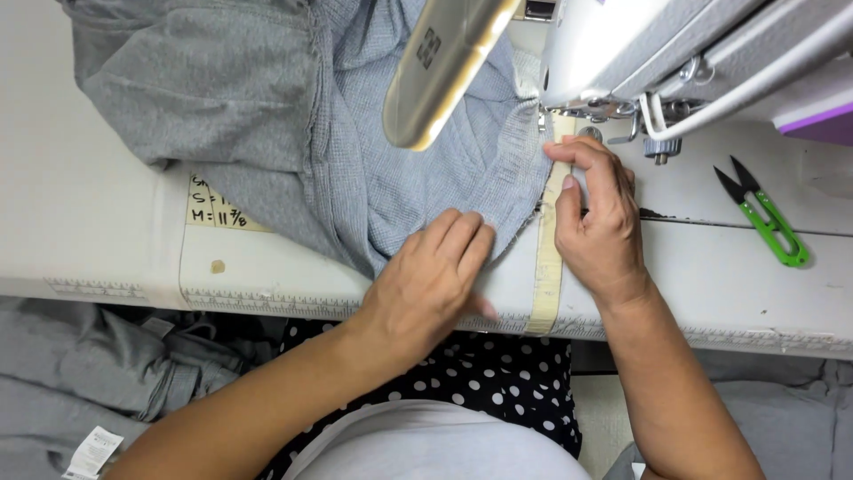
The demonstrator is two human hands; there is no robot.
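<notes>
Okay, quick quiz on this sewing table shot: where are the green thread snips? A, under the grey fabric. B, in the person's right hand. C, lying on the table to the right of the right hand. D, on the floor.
C: the green thread snips lie alone on the white table, apart from the right hand, which presses the cream tape near the grey fabric.
</notes>
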